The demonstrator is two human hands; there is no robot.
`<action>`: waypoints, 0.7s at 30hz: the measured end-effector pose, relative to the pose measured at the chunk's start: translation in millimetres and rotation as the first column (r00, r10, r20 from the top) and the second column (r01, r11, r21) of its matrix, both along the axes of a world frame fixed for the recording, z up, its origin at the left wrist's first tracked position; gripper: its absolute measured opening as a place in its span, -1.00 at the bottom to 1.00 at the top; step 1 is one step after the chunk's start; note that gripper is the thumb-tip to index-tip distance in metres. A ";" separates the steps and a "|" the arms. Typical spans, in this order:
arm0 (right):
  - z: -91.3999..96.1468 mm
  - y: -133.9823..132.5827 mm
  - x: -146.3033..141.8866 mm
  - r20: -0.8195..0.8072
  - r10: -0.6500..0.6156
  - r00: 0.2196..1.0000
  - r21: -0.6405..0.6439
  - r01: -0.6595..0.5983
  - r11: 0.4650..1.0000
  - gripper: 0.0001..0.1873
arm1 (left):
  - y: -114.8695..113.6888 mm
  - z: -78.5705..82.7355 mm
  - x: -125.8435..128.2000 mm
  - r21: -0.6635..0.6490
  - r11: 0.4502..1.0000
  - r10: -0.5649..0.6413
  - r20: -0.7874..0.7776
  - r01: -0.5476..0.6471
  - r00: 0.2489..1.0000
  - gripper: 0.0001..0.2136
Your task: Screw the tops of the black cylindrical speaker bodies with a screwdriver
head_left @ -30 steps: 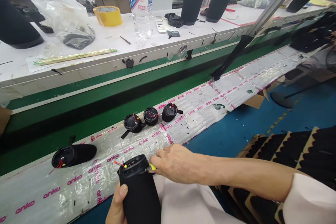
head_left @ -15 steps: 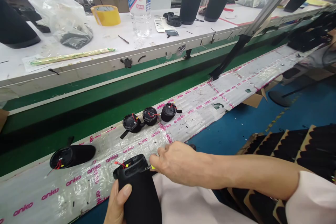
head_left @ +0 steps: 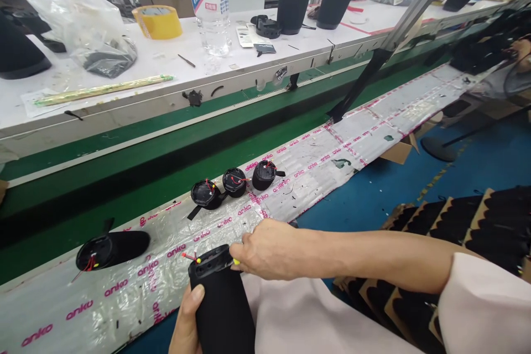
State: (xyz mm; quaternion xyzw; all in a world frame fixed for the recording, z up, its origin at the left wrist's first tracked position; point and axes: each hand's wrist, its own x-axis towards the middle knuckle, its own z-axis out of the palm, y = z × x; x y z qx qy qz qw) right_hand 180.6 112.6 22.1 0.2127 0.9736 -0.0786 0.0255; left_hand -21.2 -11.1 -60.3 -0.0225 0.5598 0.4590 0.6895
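- Head view: your left hand (head_left: 186, 323) wraps its fingers around a black fabric-covered cylinder (head_left: 222, 304), upright at the table's (head_left: 83, 298) near edge.
- Your right hand (head_left: 265, 249) pinches closed on a small yellow-tipped piece (head_left: 235, 261) at the cylinder's open top rim.
- Three black caps (head_left: 234, 182) sit just beyond; another cylinder (head_left: 112, 249) lies to the left.

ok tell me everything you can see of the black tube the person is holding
The black tube looks fabric-covered, a speaker-like body with a dark plastic end ring facing up and away. Red wires with yellow tips stick out at its open top. It is roughly upright, tilted slightly, against the near edge of the taped bench. The left hand grips its side, thumb on the fabric; the right hand pinches something small and yellow at the rim.
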 end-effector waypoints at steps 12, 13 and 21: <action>-3.3 -0.6 5.2 -0.033 -0.008 0.999 0.049 0.009 0.999 -0.79 | 8.6 49.3 18.0 0.006 0.972 -0.208 -0.436 0.234 0.876 -0.19; -2.4 -0.8 5.1 -0.036 -0.007 0.999 0.048 0.009 0.999 -0.78 | 7.9 49.7 18.7 0.016 0.972 -0.201 -0.452 0.233 0.869 -0.19; -6.6 2.6 5.6 -0.009 0.027 1.000 0.015 -0.026 1.000 -0.75 | 9.4 52.2 16.8 -0.079 0.925 -0.315 -0.708 0.373 0.632 -0.24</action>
